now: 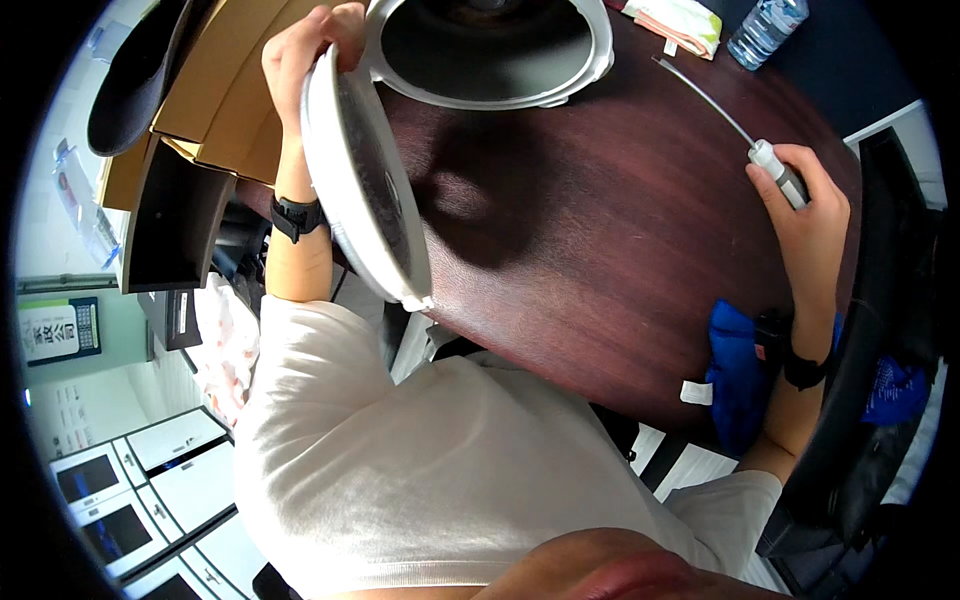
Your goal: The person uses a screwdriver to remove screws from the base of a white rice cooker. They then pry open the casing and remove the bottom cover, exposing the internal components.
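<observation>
I have a dark reddish-brown table (600, 260) in front of me, its polished top streaked with grain and bright with glare along my side. At the far side sits a round, white-rimmed vessel (592, 75), its inside dark grey. A dark shadow (490, 190) spreads over the wood on my side of it. Farther right lies a folded cloth (680, 22), white with orange and green. Just beside it is a clear plastic bottle (767, 35); I can't tell whether that rests on the tabletop or the dark surface beyond.
</observation>
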Action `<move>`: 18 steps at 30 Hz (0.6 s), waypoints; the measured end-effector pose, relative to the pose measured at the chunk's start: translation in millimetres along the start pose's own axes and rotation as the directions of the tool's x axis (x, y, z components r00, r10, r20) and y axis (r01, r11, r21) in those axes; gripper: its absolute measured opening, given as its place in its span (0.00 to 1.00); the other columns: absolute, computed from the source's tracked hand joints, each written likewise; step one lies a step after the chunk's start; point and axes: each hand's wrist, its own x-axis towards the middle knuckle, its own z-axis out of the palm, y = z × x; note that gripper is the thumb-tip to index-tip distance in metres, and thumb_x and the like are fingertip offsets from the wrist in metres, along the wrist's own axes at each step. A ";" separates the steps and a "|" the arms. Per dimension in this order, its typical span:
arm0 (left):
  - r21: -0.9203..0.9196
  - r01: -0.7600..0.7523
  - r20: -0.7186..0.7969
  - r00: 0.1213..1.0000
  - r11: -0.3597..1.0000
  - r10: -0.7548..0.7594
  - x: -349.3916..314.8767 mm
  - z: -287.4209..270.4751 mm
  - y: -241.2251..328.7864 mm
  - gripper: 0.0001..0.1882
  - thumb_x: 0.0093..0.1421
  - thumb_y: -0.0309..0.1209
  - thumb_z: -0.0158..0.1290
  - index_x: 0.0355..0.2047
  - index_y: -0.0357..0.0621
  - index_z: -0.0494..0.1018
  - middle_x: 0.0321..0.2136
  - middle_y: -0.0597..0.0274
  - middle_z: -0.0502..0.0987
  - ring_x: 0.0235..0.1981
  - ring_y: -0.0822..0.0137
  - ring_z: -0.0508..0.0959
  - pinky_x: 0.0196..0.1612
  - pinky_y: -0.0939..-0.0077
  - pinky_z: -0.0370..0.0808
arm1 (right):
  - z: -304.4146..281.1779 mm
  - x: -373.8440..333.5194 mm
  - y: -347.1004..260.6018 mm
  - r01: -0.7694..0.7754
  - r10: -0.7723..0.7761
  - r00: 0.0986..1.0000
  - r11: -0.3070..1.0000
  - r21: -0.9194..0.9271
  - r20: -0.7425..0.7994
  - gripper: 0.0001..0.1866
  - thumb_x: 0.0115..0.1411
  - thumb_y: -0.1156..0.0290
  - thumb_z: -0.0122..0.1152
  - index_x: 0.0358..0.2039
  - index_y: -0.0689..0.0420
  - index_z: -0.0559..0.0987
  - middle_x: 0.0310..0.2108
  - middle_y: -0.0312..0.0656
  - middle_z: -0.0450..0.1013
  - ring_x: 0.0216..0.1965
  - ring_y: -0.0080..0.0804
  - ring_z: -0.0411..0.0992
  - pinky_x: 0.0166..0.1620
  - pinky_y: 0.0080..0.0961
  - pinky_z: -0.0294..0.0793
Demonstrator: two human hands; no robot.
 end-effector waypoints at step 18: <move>0.651 -0.303 0.260 0.950 0.695 0.171 47.1 89.0 22.1 0.19 0.50 0.31 0.66 0.38 0.40 0.71 0.42 0.54 0.68 0.48 0.57 0.69 0.50 0.67 0.70 | -17.2 2.4 -4.0 -0.034 0.031 0.995 0.999 -0.031 -0.090 0.10 0.54 0.70 0.70 0.35 0.58 0.79 0.28 0.39 0.77 0.28 0.24 0.76 0.30 0.21 0.73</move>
